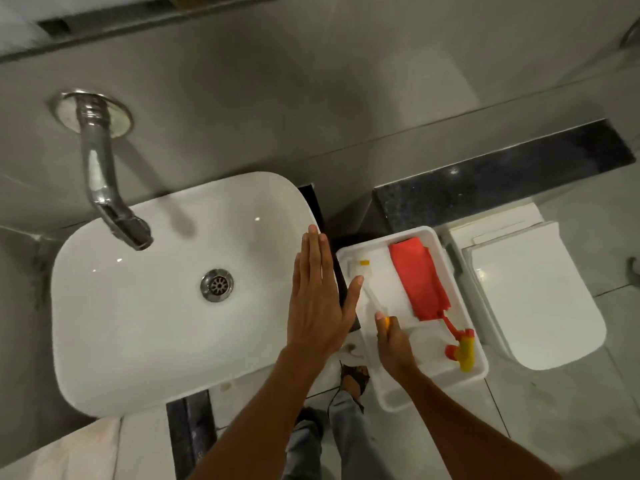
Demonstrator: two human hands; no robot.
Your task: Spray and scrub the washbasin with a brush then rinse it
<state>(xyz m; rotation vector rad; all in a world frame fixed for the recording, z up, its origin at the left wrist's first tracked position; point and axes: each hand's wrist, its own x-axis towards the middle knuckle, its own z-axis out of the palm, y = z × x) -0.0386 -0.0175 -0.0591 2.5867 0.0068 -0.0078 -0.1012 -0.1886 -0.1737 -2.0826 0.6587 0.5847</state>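
Note:
The white washbasin (145, 317) fills the left of the view, with a chrome drain (217, 285) in its bottom and a chrome tap (104, 181) reaching over it from the wall. My left hand (318, 299) is flat and open over the basin's right rim, holding nothing. My right hand (394, 344) is closed on the yellow handle of a clear brush (369, 292), whose head lies in a white tray (481, 368). In the same tray lies a spray bottle with a red and yellow trigger (462, 348), partly under a red cloth (420, 282).
A white toilet with its lid closed (533, 299) stands right of the tray. A black stone ledge (502, 185) runs along the grey tiled wall behind. My legs and a sandalled foot (353, 379) show below, on the tiled floor.

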